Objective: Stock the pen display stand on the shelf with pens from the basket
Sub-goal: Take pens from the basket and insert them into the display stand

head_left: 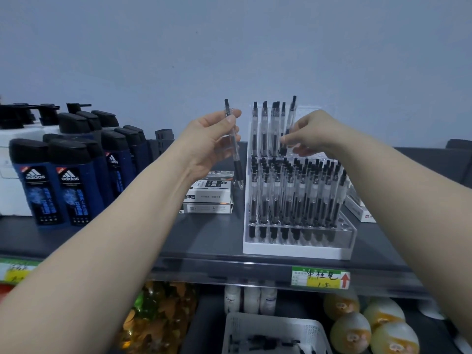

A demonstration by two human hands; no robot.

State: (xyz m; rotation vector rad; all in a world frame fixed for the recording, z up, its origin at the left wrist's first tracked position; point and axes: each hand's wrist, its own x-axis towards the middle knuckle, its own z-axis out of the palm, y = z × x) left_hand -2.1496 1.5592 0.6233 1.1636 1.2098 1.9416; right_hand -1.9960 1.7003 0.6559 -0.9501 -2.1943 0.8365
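A clear tiered pen display stand sits on the dark shelf, its lower rows packed with black pens and several in the top row. My left hand holds one clear black-tipped pen upright, just left of the stand. At the stand's top row, my right hand pinches a second pen that leans slightly right. Below the shelf, a white basket holds several loose pens.
Blue Adidas bottles stand in rows at the left. Small white boxes are stacked between my left hand and the stand, more boxes lie at its right. A price tag marks the shelf edge; round yellow toys sit below.
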